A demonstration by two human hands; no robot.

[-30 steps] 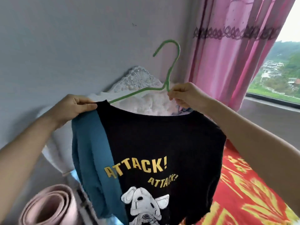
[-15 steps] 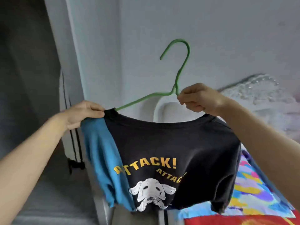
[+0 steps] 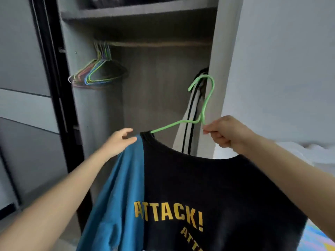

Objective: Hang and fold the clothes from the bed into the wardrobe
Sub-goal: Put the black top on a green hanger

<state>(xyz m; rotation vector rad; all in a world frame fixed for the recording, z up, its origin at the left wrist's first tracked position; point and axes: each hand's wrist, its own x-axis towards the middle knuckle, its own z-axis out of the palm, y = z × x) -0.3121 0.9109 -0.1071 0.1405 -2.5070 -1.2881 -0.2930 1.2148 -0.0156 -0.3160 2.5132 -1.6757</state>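
Carried round from the wall, our T-shirt (image 3: 208,187) now faces the open wardrobe (image 3: 154,87), hanging below the right hand (image 3: 228,134), whose fingers pinch the green hanger (image 3: 201,118); left hand (image 3: 116,144) fingers, loosened, rest on its blue shoulder.

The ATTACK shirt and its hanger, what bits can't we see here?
Head view, T-shirt: its bottom and second word are cut off by the lower edge.
Head view, green hanger: one arm is hidden inside the T-shirt and behind the right hand.
Head view, striped garment: partly hidden by the wardrobe wall.
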